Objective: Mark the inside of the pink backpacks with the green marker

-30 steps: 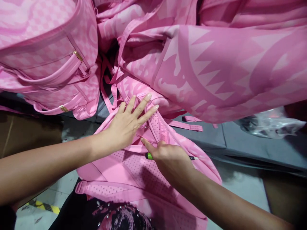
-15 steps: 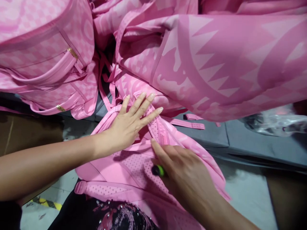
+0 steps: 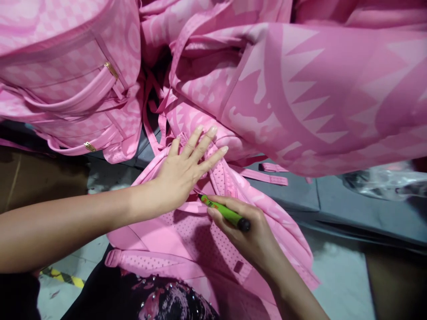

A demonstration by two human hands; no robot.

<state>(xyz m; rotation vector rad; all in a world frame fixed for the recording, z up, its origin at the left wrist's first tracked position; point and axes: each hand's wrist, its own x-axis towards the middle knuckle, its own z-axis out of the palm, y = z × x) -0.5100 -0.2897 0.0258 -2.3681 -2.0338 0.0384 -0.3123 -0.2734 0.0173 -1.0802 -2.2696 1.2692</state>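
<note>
A pink backpack point(image 3: 153, 233) lies across my lap, its dotted mesh padding and straps facing up. My left hand point(image 3: 182, 173) rests on its upper part, fingers stretched and spread over the fabric. In my right hand point(image 3: 247, 231) is a slim green-handled tool point(image 3: 223, 212) with black ends and a thin tip; its exact kind is unclear. The tip points at the backpack's top edge, beside the heel of my left hand. Whether it touches the fabric cannot be made out.
Pink checkered backpacks point(image 3: 76, 80) are piled at the left. A large pink bag with a jagged-teeth print point(image 3: 300, 89) lies at the right. Loose straps point(image 3: 263, 175) and clear plastic wrap point(image 3: 383, 182) lie on the grey surface point(image 3: 340, 195). Yellow-black tape point(image 3: 63, 276) marks the floor.
My right hand has turned and drawn slightly down, so the green tool now shows lengthwise, its tip toward the backpack's top edge. My left hand stays spread in place; the view has shifted slightly.
</note>
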